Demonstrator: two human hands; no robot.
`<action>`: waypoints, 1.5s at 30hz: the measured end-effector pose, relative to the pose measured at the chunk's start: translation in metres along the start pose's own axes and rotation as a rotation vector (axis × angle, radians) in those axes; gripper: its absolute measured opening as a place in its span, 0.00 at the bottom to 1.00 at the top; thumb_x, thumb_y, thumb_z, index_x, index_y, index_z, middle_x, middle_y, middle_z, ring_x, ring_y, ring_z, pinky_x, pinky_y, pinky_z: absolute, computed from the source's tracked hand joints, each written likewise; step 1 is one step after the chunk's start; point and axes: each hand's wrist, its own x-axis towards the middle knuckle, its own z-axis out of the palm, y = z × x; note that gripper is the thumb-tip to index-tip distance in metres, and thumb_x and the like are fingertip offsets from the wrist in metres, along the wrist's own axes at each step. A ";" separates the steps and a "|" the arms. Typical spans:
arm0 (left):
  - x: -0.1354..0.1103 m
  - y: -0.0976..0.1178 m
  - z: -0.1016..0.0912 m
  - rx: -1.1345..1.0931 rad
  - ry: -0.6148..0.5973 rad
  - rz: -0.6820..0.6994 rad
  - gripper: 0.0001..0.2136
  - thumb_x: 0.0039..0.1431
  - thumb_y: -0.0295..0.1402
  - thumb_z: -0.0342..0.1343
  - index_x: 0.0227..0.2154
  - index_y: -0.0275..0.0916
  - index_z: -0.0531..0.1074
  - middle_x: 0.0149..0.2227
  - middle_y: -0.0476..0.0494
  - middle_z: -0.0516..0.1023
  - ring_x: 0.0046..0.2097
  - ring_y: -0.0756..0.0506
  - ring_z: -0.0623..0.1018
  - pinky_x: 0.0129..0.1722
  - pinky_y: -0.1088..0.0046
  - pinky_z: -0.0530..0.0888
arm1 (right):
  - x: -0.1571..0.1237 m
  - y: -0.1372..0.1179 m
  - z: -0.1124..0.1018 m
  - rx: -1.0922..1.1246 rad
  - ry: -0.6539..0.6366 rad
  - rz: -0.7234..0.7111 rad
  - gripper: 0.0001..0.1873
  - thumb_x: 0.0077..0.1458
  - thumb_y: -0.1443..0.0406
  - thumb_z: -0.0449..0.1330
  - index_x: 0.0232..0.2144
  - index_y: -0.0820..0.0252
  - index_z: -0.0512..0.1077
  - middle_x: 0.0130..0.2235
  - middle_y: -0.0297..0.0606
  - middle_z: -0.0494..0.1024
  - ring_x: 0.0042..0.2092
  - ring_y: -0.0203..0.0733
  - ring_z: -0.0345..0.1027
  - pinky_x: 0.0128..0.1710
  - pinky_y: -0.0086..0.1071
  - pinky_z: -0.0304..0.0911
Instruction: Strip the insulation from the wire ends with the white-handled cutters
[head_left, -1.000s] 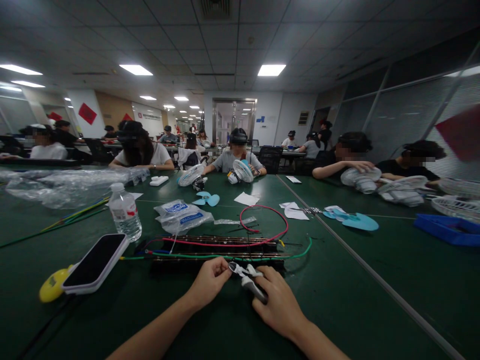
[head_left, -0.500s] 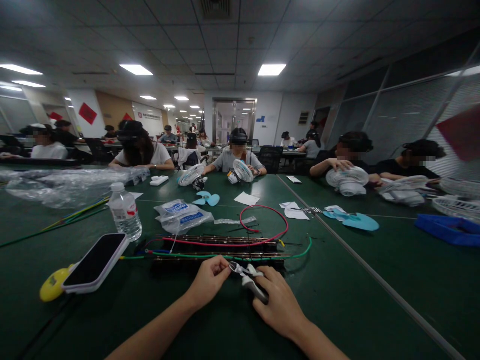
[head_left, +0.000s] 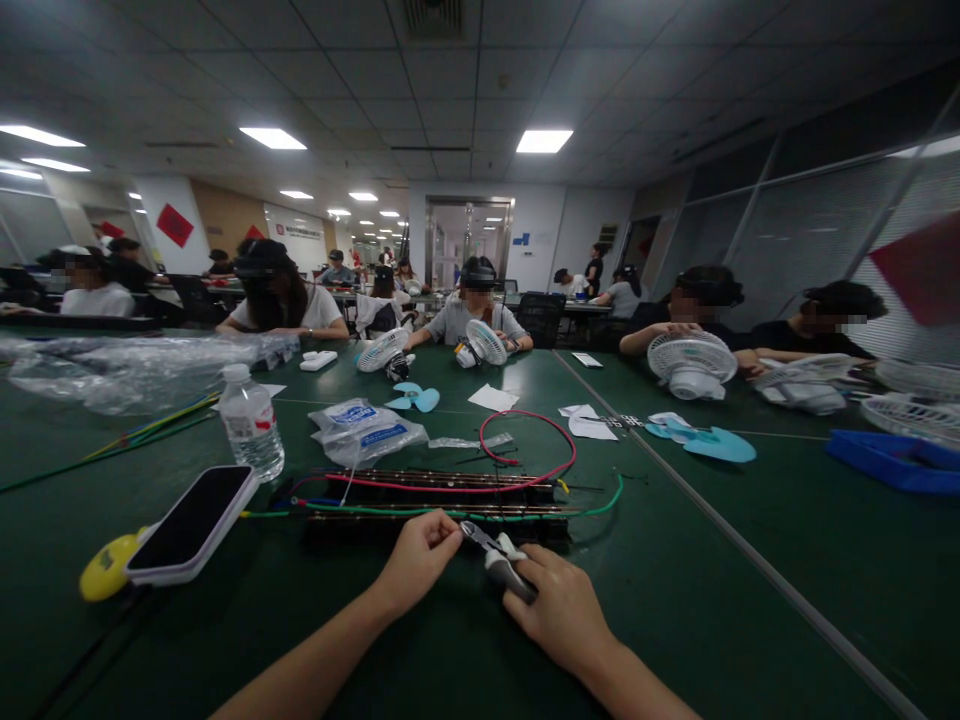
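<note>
My right hand (head_left: 559,605) grips a pair of diagonal cutters (head_left: 504,568) with white and dark grey handles. The cutters' metal jaws point up and left and reach the fingertips of my left hand (head_left: 421,560). That hand is closed in a pinch; whatever lies between thumb and finger is too small to make out. Just beyond both hands lie two dark rails with copper-coloured strips (head_left: 442,507). A green wire (head_left: 611,500) runs along the nearer rail, and a red wire (head_left: 574,450) runs along the farther one and loops beyond it.
On the left are a phone (head_left: 191,525), a yellow object (head_left: 109,568) and a water bottle (head_left: 251,425). Plastic bags (head_left: 367,432) and blue fan blades (head_left: 414,398) lie beyond the rails. A blue tray (head_left: 892,462) sits at right. Several people work across the table, some with fans (head_left: 690,365).
The cutters have turned slightly, and their jaws look closer together. My hands have stayed almost in place. In the background, a standing person shows more clearly.
</note>
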 end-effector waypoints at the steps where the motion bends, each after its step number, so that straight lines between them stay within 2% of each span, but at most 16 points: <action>1: 0.000 0.000 0.000 -0.004 0.003 0.003 0.11 0.53 0.39 0.55 0.25 0.34 0.68 0.23 0.50 0.68 0.26 0.50 0.67 0.27 0.76 0.63 | 0.000 -0.001 -0.001 0.003 -0.002 0.006 0.10 0.49 0.64 0.52 0.30 0.56 0.73 0.38 0.38 0.74 0.40 0.40 0.68 0.41 0.31 0.61; 5: 0.002 -0.002 -0.001 -0.017 0.011 0.002 0.12 0.53 0.40 0.55 0.25 0.35 0.68 0.22 0.51 0.67 0.26 0.51 0.67 0.26 0.77 0.63 | 0.001 -0.002 -0.004 0.058 0.023 0.014 0.10 0.48 0.65 0.52 0.31 0.55 0.73 0.40 0.37 0.73 0.41 0.40 0.67 0.41 0.31 0.60; 9: 0.002 -0.004 -0.001 -0.024 0.004 -0.040 0.13 0.53 0.42 0.54 0.26 0.35 0.68 0.21 0.52 0.67 0.21 0.53 0.65 0.21 0.79 0.61 | 0.002 0.000 -0.003 0.108 0.054 -0.016 0.12 0.45 0.68 0.53 0.34 0.55 0.72 0.45 0.37 0.70 0.46 0.42 0.64 0.46 0.34 0.58; 13: 0.002 -0.004 -0.001 -0.024 -0.024 -0.045 0.13 0.54 0.42 0.54 0.27 0.35 0.69 0.22 0.50 0.70 0.20 0.54 0.66 0.20 0.78 0.62 | 0.001 0.002 0.000 0.129 0.066 -0.055 0.16 0.43 0.69 0.54 0.37 0.55 0.71 0.48 0.39 0.68 0.48 0.44 0.60 0.49 0.37 0.55; 28: 0.003 -0.005 -0.002 -0.055 -0.067 -0.034 0.11 0.55 0.39 0.53 0.29 0.34 0.71 0.25 0.49 0.72 0.21 0.53 0.68 0.22 0.77 0.64 | 0.001 0.003 -0.003 0.155 0.042 -0.066 0.14 0.44 0.69 0.54 0.36 0.56 0.71 0.47 0.39 0.68 0.48 0.45 0.60 0.49 0.37 0.55; 36: 0.004 -0.008 -0.001 -0.049 -0.075 -0.036 0.12 0.55 0.40 0.53 0.29 0.34 0.70 0.25 0.49 0.72 0.21 0.54 0.68 0.22 0.77 0.64 | 0.002 0.007 0.004 0.118 0.029 -0.051 0.08 0.46 0.67 0.54 0.30 0.57 0.71 0.42 0.39 0.71 0.43 0.42 0.64 0.45 0.33 0.58; 40: 0.004 -0.009 -0.001 -0.060 -0.074 -0.034 0.11 0.55 0.39 0.53 0.29 0.34 0.69 0.25 0.49 0.72 0.20 0.54 0.68 0.22 0.77 0.64 | 0.001 0.005 0.004 0.131 0.039 -0.046 0.08 0.46 0.68 0.53 0.30 0.57 0.71 0.41 0.38 0.70 0.42 0.41 0.64 0.44 0.32 0.58; 45: 0.007 -0.014 -0.001 -0.085 -0.055 -0.034 0.12 0.56 0.40 0.52 0.29 0.34 0.67 0.25 0.49 0.71 0.19 0.54 0.68 0.19 0.79 0.61 | 0.001 0.005 0.003 0.153 0.079 -0.062 0.12 0.43 0.69 0.54 0.33 0.57 0.70 0.46 0.39 0.68 0.46 0.44 0.61 0.47 0.35 0.55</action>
